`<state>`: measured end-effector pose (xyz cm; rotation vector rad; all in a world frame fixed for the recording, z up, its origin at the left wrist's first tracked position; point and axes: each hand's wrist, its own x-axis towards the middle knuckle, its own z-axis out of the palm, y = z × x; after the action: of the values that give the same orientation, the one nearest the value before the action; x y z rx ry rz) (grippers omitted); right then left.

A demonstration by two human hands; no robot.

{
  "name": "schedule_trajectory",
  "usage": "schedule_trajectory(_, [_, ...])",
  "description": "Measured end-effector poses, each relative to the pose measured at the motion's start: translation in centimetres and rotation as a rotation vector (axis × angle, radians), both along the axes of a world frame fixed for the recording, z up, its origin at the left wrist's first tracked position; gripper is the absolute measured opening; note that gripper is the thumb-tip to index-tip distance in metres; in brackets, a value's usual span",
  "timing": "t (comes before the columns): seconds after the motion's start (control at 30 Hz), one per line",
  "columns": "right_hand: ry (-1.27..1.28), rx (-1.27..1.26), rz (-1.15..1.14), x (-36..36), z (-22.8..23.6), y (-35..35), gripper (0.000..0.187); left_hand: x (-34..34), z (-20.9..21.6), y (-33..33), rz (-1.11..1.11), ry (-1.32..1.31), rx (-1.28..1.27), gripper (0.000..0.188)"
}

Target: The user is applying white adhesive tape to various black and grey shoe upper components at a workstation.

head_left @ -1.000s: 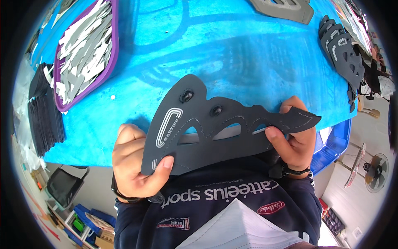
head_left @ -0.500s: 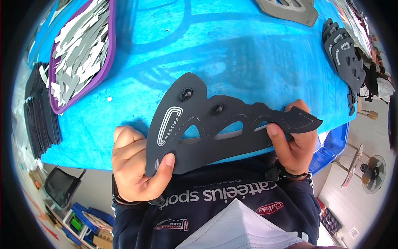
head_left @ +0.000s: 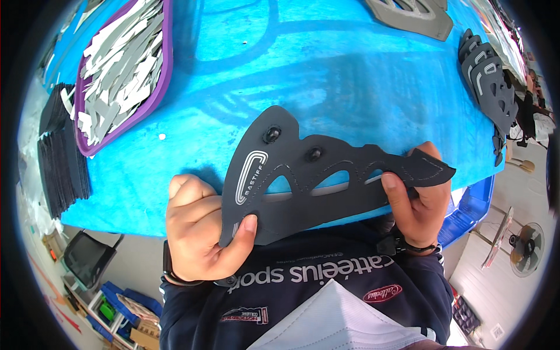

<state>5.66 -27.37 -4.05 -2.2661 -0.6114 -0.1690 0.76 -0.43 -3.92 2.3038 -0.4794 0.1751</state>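
A dark grey, flat shaped panel (head_left: 274, 219) with stitched seams, cut-out windows, two black round studs and white printing is held up between my hands, tilted over the table's near edge. My left hand (head_left: 204, 227) is closed on its lower left corner, thumb on the face and fingers curled behind. At the narrow right end, my right hand (head_left: 417, 204) pinches it, thumb on the front by the smallest window, fingers behind. A paler strip shows through the windows. The panel's back is hidden.
A purple-rimmed tray (head_left: 166, 70) of white and grey strips lies on the blue table (head_left: 326, 76) at left. Beside it are stacked black pieces (head_left: 61, 169). Similar dark panels (head_left: 487, 76) overlap at far right, a grey cut-out piece (head_left: 423, 23) at the back. A blue crate (head_left: 469, 213) sits below the right edge.
The panel and both hands appear slightly further right, the left hand more so. The surroundings have also shifted right in view. The grip on both ends is unchanged.
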Motion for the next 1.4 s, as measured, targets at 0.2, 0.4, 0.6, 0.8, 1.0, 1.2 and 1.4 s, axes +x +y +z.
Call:
schedule_trajectory(0.2, [-0.015, -0.026, -0.009, 0.1, -0.1, 0.0, 0.015, 0.1, -0.2, 0.0, 0.000, -0.011, -0.005, 0.007])
schedule_trajectory(0.4, [-0.213, -0.193, 0.016, -0.1, -1.0, 0.5, 0.016, 0.3, -0.2, -0.3, 0.016, -0.055, 0.092, 0.016])
schedule_trajectory(0.6, [-0.159, -0.178, 0.028, 0.2, -0.5, 0.2, 0.018, 0.2, -0.2, -0.2, 0.050, -0.092, 0.077, 0.012])
schedule_trajectory(0.8, [0.050, 0.402, 0.174, -0.2, -1.0, -0.8, 0.021, -0.7, -1.0, -0.1, 0.197, -0.206, -0.144, 0.012])
schedule_trajectory(1.0, [0.056, 0.750, 0.463, -2.3, 0.2, 1.2, 0.026, -2.3, -0.3, -3.2, 0.253, 0.002, -1.043, 0.036])
schedule_trajectory(1.2, [0.896, 1.507, 1.128, -3.2, -0.5, 1.1, 0.028, -3.3, 0.7, -2.7, -0.130, 0.241, -1.383, 0.033])
schedule_trajectory(1.4, [1.100, 1.090, 0.679, -5.4, 1.3, 1.1, 0.018, -5.2, 3.3, -4.2, -0.060, 0.347, -1.054, 0.027])
